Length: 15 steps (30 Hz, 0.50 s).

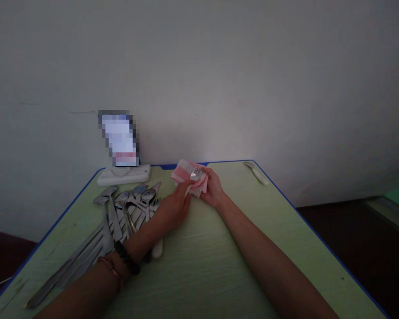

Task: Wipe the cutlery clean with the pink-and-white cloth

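Note:
Both hands meet near the far middle of the green table (202, 266). My right hand (213, 188) is closed around a pink and white cloth (186, 172) that is wrapped about the head of a metal fork (196, 173). My left hand (174, 206) is closed too and seems to grip the fork's handle, which is hidden in the fingers. A pile of metal spoons and forks (119, 217) lies just left of my left forearm.
A white stand (123, 174) with a blurred-out phone (119, 139) sits at the table's back edge against the wall. A white-handled utensil (256, 173) lies alone at the far right corner. Another white handle (157, 248) pokes out under my left forearm.

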### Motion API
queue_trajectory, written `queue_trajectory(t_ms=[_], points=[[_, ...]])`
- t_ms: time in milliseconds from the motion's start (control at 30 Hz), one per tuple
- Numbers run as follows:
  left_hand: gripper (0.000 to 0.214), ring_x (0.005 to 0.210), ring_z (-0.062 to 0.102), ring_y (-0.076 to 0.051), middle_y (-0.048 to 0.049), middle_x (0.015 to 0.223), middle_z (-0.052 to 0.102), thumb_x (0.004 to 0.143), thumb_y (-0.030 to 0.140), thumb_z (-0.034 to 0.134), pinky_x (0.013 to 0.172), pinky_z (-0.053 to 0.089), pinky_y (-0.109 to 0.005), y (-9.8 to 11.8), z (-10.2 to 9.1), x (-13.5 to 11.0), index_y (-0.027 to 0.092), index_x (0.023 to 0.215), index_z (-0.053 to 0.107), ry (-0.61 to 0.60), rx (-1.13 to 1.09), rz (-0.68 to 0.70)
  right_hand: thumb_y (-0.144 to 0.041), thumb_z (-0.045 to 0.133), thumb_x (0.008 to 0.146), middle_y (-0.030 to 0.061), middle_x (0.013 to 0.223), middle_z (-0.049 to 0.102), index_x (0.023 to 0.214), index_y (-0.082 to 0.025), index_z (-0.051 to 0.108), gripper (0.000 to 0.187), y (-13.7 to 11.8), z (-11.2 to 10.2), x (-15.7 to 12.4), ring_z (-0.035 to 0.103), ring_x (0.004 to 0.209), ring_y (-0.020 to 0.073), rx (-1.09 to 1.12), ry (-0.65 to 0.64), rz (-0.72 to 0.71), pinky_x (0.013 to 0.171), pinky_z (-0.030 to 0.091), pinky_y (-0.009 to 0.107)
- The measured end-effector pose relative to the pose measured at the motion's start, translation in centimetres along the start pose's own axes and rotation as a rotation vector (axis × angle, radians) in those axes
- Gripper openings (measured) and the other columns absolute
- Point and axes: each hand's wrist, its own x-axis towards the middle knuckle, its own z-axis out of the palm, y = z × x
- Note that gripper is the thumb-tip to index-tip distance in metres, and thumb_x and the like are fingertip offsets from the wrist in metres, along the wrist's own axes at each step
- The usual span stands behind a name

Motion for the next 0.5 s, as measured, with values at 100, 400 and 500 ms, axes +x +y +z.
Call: queue_trajectory(t_ms=[100,400,500], points=[[0.039,0.115,0.052,-0.024,-0.0142,0.13,0.049,0.09,0.023,0.032,0.097,0.041,-0.043,-0.13,0.12,0.1,0.016,0.128,0.037,0.045,-0.027,0.002,-0.024,0.036,0.076,0.0046,0.073,0.071,0.096,-0.013,0.063,0.035,0.06,-0.06,-0.06,0.065,0.073,0.0186,0.008,0.005,-0.006,0.075,0.052,0.032],[0.041,0.117,0.051,-0.023,-0.0126,0.132,0.048,0.09,0.021,0.03,0.098,0.04,-0.041,0.28,-0.28,-0.06,0.017,0.13,0.036,-0.025,-0.034,-0.029,-0.025,0.04,0.077,0.0037,0.074,0.071,0.096,-0.014,0.063,0.032,0.17,-0.12,-0.03,0.065,0.071,0.018,-0.03,0.011,-0.001,0.074,0.052,0.031],[0.042,0.114,0.054,-0.025,-0.0134,0.131,0.05,0.089,0.021,0.032,0.095,0.042,-0.043,0.5,-0.42,-0.07,0.017,0.131,0.036,-0.057,-0.01,-0.038,-0.025,0.04,0.078,0.0034,0.074,0.071,0.095,-0.015,0.063,0.031,0.22,-0.28,0.05,0.064,0.071,0.0173,-0.025,0.03,0.01,0.074,0.051,0.03]])
